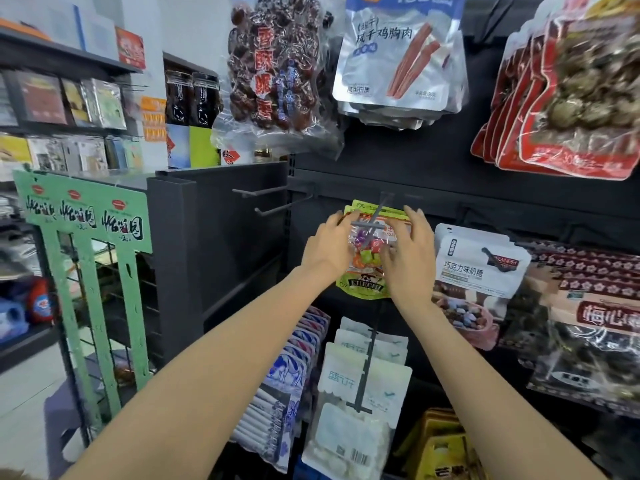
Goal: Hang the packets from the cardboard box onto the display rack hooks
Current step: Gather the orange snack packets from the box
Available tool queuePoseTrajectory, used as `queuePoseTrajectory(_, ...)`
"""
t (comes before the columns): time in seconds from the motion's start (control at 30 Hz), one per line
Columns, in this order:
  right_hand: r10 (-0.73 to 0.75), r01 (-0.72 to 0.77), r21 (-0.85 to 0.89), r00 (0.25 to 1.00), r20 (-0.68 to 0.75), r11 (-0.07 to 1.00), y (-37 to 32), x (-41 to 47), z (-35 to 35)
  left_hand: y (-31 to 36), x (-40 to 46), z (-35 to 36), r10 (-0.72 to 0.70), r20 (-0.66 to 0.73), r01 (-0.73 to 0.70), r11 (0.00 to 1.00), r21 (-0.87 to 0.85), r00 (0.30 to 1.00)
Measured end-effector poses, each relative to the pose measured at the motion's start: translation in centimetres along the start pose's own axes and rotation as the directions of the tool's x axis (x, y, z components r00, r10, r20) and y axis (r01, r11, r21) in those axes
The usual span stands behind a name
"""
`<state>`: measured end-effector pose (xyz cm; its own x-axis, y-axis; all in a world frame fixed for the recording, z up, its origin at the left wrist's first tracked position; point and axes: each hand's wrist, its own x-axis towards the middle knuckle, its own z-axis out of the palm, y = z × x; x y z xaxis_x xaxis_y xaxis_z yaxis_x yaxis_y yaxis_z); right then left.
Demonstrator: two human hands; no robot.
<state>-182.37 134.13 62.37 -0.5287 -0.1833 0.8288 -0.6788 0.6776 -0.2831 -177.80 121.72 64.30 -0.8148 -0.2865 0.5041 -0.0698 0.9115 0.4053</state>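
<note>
Landmark: the grey hook (372, 225) that juts from the dark display rack (450, 188) toward the camera, with its crossbar tip in front of the candy packets.
Candy packets: a small stack of green-edged packets (367, 271) with coloured sweets hangs on that hook, the front one facing outward; several tops show behind it.
Left hand: the left hand (329, 249) lies against the left edge of the stack, just left of the hook, fingers bent over the upper corner; it appears to hold the front packet's side.
Right hand: the right hand (408, 254) sits on the right side of the stack, just right of the hook, fingers spread and lightly curved over the packet face; whether it pinches or only presses cannot be told.
Work done: judged from the stack, several packets are already on this hook. The front one looks seated or nearly so, though its hanging hole is hidden behind the hook.
Work left: two bare hooks (273, 202) stand left of the landmark hook and carry nothing. These may be the next places to fill.
Cardboard box: not in view, so the number of packets left cannot be stated.
Neighbouring stock: a white chocolate-candy pouch (481, 268) hangs right of the landmark hook; white pouches (363, 393) hang below it.
Risk: a push off-centre could tilt the stack.
</note>
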Motion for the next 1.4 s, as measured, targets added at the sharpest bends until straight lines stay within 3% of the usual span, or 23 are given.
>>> queuePoseTrajectory(0.1,0.097,-0.091,0.112,0.994,-0.05,0.99,-0.7,-2.0,-0.9,-0.4,-1.1,-0.9,0.028,-0.11,-0.031,0.999,-0.026,0.993)
queuePoseTrajectory(0.17,0.13,-0.136,0.182,0.99,0.046,0.974,-1.5,-3.2,-1.1,-1.0,-2.4,-1.7,0.063,-0.118,-0.066,0.998,-0.023,0.991)
queuePoseTrajectory(0.3,-0.002,-0.08,0.234,0.944,0.33,0.969,-5.0,-5.6,0.1,-3.9,-5.6,-3.8,0.054,-0.002,-0.054,0.998,0.008,0.999)
queuePoseTrajectory(0.47,-0.147,-0.073,0.322,0.781,0.608,0.944,-12.7,-8.3,3.2,-10.9,-11.3,-7.7,-0.174,0.048,0.171,0.984,0.052,0.984)
queuePoseTrajectory(0.6,-0.287,-0.039,0.409,0.651,0.702,0.912,-20.9,-11.4,5.9,-18.1,-17.2,-11.3,-0.38,0.036,0.377,0.923,0.081,0.924)
queuePoseTrajectory(0.73,-0.407,-0.048,0.486,0.48,0.777,0.873,-29.2,-16.5,9.1,-25.8,-24.7,-14.5,-0.592,0.004,0.59,0.804,0.077,0.806)
queuePoseTrajectory(0.9,-0.522,-0.048,0.55,0.257,0.814,0.834,-38.0,-24.3,13.0,-35.0,-34.5,-17.1,-0.81,0.008,0.806,0.584,0.096,0.586)
queuePoseTrajectory(1.13,-0.483,-0.077,0.484,0.03,0.875,0.872,-44.0,-35.4,19.8,-44.6,-44.0,-16.0,-0.894,0.29,0.856,0.423,0.296,0.341)
queuePoseTrajectory(1.27,-0.392,-0.164,0.37,-0.136,0.91,0.914,-45.0,-40.0,22.6,-48.7,-46.8,-13.6,-0.898,0.407,0.854,0.336,0.397,0.164)
queuePoseTrajectory(1.4,-0.404,-0.205,0.354,-0.318,0.858,0.913,-45.4,-43.3,23.9,-49.7,-48.0,-12.2,-0.888,0.458,0.871,0.253,0.422,0.036)
